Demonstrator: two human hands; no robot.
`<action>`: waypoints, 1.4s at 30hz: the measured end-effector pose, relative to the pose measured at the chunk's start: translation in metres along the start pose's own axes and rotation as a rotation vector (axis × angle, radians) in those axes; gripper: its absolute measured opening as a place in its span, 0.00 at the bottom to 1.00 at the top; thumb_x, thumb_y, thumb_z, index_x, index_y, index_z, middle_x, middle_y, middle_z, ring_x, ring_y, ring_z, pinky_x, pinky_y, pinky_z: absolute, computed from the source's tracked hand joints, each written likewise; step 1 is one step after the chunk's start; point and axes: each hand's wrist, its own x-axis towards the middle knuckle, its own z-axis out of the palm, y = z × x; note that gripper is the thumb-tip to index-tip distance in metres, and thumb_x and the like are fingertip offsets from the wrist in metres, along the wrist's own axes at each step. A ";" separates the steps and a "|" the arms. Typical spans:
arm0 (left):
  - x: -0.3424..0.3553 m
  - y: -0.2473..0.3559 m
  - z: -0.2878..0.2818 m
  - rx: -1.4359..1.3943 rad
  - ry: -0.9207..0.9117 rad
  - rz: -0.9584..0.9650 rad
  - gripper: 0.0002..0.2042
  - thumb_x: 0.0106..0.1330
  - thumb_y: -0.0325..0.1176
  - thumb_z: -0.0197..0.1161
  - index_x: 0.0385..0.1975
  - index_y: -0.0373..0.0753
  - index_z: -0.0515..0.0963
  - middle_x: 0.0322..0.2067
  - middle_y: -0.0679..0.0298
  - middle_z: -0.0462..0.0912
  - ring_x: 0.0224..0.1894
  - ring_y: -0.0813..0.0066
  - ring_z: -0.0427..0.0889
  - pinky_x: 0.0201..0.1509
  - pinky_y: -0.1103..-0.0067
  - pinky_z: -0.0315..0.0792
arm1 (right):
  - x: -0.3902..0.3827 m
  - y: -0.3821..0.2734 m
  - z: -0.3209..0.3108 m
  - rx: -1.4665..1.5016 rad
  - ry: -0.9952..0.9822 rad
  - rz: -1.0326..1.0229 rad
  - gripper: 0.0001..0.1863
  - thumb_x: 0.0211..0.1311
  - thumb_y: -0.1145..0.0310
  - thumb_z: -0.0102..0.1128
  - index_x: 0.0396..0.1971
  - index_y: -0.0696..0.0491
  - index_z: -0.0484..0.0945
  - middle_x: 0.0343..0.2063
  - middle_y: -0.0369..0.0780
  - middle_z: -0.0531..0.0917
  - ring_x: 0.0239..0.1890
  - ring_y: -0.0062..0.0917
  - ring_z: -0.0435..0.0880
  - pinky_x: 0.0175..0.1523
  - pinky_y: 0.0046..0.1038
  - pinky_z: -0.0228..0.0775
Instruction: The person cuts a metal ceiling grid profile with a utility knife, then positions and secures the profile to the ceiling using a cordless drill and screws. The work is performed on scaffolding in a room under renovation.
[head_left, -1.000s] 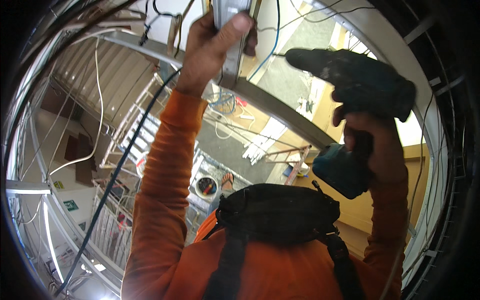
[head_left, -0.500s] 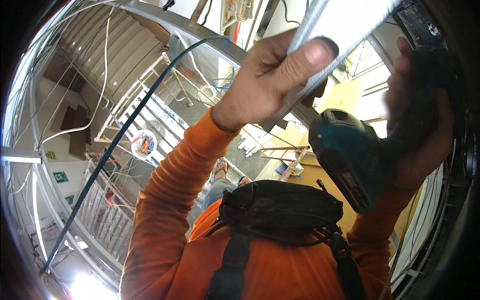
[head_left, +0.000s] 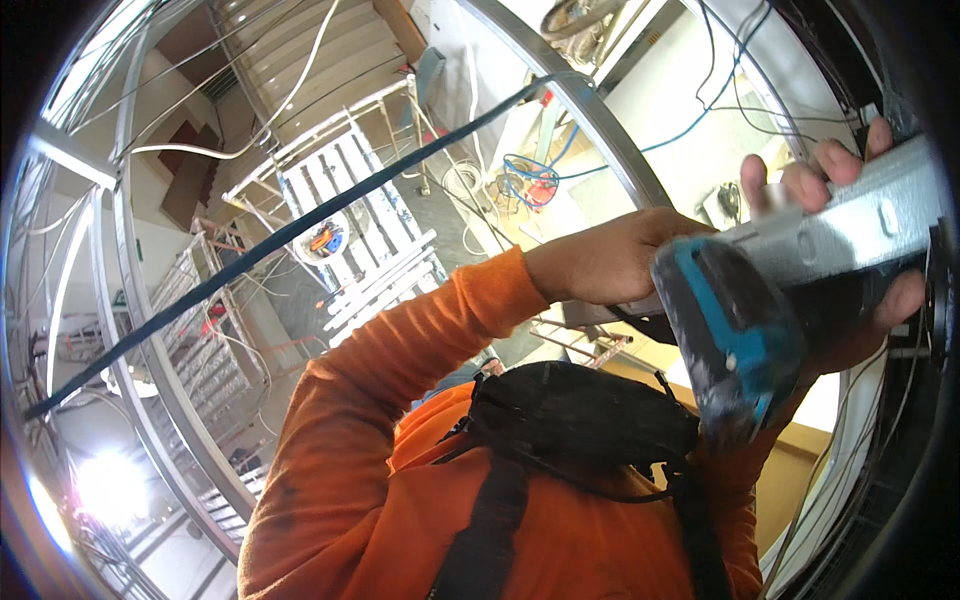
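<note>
My left hand [head_left: 610,258] is closed around the near end of a shiny galvanized metal channel [head_left: 850,232]; its fingertips are hidden behind the tool. The channel stretches to the right, close to a dark frame at the right rim. A teal and black cordless drill [head_left: 735,335] is in my right hand [head_left: 905,298], its battery end toward me. Some right fingers show beyond the channel, and the drill's front is hidden behind the channel and in shadow. A black waist bag [head_left: 585,415] hangs across my orange top.
A dark blue cable [head_left: 265,245] slants across the left side, near metal framing [head_left: 150,350]. Far below stand a paint-splashed scaffold platform [head_left: 350,190] and a bucket of tools [head_left: 322,243]. Coiled blue cable [head_left: 530,178] lies beyond. Loose wires hang at both sides.
The channel has swung from steep to nearly level and moved right and down, with my left hand following. It now covers part of the drill. My view has shifted too.
</note>
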 end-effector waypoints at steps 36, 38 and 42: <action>-0.375 -0.066 0.022 0.244 -0.498 -1.939 0.17 0.61 0.35 0.58 0.46 0.33 0.84 0.43 0.50 0.87 0.44 0.61 0.88 0.45 0.66 0.81 | -0.043 -0.014 -0.008 -0.018 0.024 0.135 0.43 0.72 0.55 0.57 0.75 0.56 0.43 0.33 0.31 0.79 0.32 0.21 0.78 0.43 0.25 0.67; -0.370 -0.059 0.025 0.252 -0.498 -1.928 0.17 0.61 0.35 0.59 0.46 0.33 0.84 0.43 0.50 0.87 0.44 0.61 0.88 0.45 0.66 0.81 | -0.053 -0.016 -0.004 -0.101 0.171 0.159 0.44 0.71 0.53 0.57 0.75 0.57 0.44 0.32 0.31 0.77 0.31 0.21 0.76 0.42 0.25 0.66; -0.374 -0.049 0.051 0.255 -0.477 -1.916 0.17 0.60 0.36 0.60 0.46 0.34 0.84 0.43 0.50 0.87 0.44 0.61 0.88 0.45 0.66 0.81 | -0.067 -0.015 -0.015 -0.086 0.210 0.093 0.46 0.70 0.52 0.58 0.75 0.58 0.44 0.31 0.32 0.75 0.30 0.21 0.74 0.41 0.26 0.65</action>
